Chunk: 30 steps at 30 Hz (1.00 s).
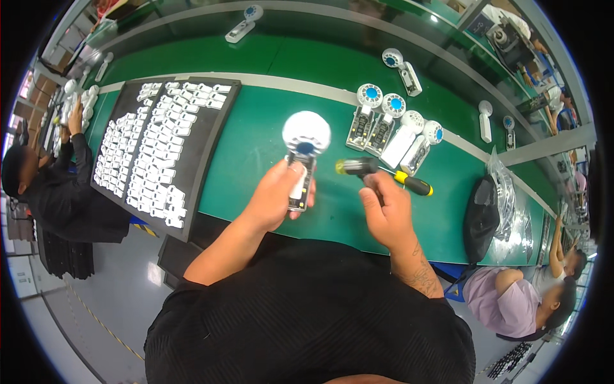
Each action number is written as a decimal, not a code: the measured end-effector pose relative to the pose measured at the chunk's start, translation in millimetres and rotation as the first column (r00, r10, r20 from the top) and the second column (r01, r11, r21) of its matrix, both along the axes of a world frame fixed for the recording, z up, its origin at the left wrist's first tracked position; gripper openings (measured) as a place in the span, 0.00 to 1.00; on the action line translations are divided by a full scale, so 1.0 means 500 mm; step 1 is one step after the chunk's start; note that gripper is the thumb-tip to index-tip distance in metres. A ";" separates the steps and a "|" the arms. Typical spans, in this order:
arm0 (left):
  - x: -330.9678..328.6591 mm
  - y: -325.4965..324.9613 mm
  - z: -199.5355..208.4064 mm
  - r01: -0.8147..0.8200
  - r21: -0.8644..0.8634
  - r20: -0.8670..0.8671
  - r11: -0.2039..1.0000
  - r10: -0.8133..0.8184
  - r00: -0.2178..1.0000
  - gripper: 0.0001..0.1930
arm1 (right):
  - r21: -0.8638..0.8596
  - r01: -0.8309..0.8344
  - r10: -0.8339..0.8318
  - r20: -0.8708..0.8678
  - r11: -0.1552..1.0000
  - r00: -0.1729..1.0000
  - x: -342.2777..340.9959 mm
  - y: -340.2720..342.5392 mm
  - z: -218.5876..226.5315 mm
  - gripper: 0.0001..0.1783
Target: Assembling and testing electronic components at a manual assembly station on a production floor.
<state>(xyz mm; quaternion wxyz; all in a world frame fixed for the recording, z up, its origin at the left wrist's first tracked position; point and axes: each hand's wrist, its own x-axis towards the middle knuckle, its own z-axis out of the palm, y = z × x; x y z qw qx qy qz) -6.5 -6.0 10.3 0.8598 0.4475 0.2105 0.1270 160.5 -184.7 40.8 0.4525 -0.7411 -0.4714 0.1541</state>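
Note:
My left hand is closed around the handle of a white handheld fan, holding it above the green table. Its round head points away from me, and dark inner parts show along the handle. Over the table to the right, my right hand grips a small mallet with a dark head and a yellowish see-through face. The mallet's face points toward the fan, with a gap between them. Just beyond my right hand lies a screwdriver with a yellow and black handle.
Several similar fans lie beyond the screwdriver, some with open handles. A black tray of small white parts fills the left side. A black bag and clear plastic bags are at right. Co-workers sit at both sides.

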 end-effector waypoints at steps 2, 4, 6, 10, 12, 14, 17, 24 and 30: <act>0.008 -0.019 0.014 0.135 0.243 -0.163 0.961 -0.097 0.982 0.17 | 0.143 0.042 -0.022 -0.135 0.989 0.991 -0.017 0.031 -0.002 0.16; 0.002 -0.026 0.039 0.260 0.277 -0.160 0.925 -0.222 0.962 0.17 | 0.404 0.153 0.017 -0.387 0.902 0.922 -0.018 0.067 -0.001 0.17; -0.005 -0.029 0.058 0.463 0.350 -0.166 0.814 -0.432 0.886 0.19 | 0.262 0.182 -0.087 -0.337 0.948 0.937 0.021 0.072 0.018 0.18; -0.025 -0.033 0.060 0.341 0.139 0.003 0.930 -0.345 0.939 0.22 | 0.144 0.178 -0.147 -0.203 0.973 0.968 0.055 0.045 0.026 0.22; -0.023 -0.022 0.038 0.262 0.139 0.005 0.955 -0.266 0.964 0.22 | 0.301 0.121 -0.065 -0.189 0.946 0.980 0.019 0.012 0.024 0.24; -0.017 -0.013 0.015 0.134 0.145 0.016 0.980 -0.138 0.990 0.23 | 0.528 0.026 -0.033 0.003 0.849 0.999 -0.016 -0.017 0.030 0.23; -0.015 -0.015 0.029 0.093 0.167 0.005 0.982 -0.095 0.995 0.22 | 0.394 -0.226 0.111 0.293 0.891 0.950 -0.020 0.019 0.034 0.24; -0.001 -0.019 0.028 0.066 0.187 -0.075 0.980 -0.053 0.996 0.20 | 0.220 -0.369 0.305 0.278 0.903 0.911 0.008 -0.008 0.055 0.25; 0.005 -0.013 0.019 0.036 0.211 -0.074 0.977 -0.021 0.997 0.17 | 0.038 -0.198 0.165 0.412 0.979 0.896 -0.004 0.040 0.035 0.21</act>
